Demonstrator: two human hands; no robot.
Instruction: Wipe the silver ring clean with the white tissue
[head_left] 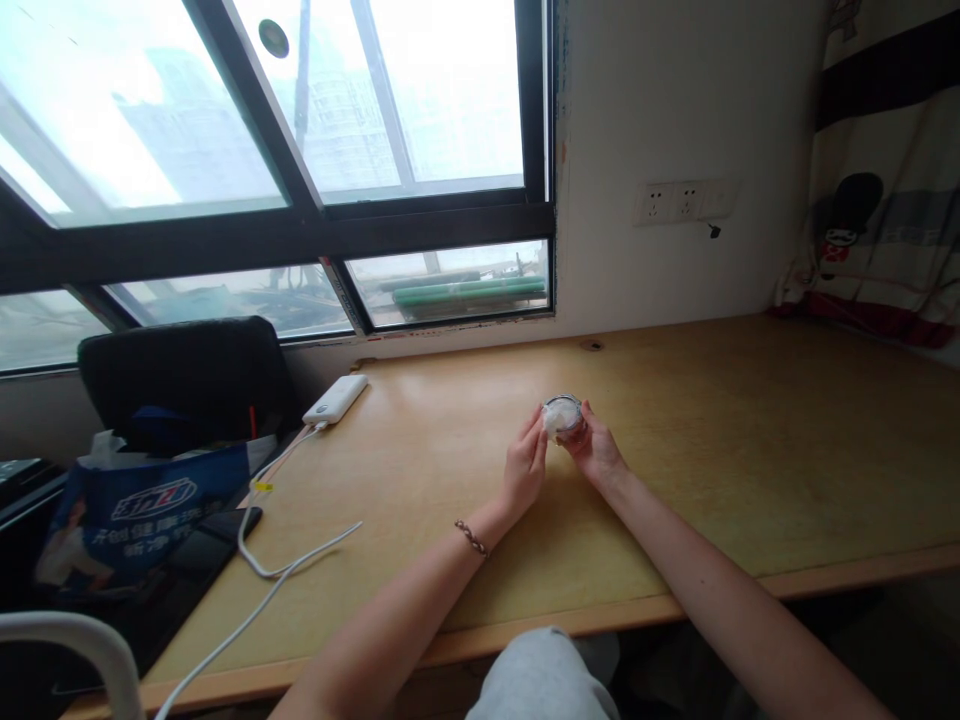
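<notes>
A small clear round container [576, 432] with a shiny rim is held above the wooden desk [450, 480]. My right hand [598, 452] wraps round its right side. White crumpled material [559, 415], like tissue or cloth, lies against the rim on the left. My left hand [527, 462], with a braided bracelet at the wrist, pinches this white material at the container's left side. Its fingertips are small in view and partly hidden.
A white power bank [336, 400] with a white cable [259, 570] lies at the desk's left edge. Beyond it are a black chair [187, 375] and a blue bag [150, 510]. Wall sockets [686, 202] and a curtain [885, 200] are at the right.
</notes>
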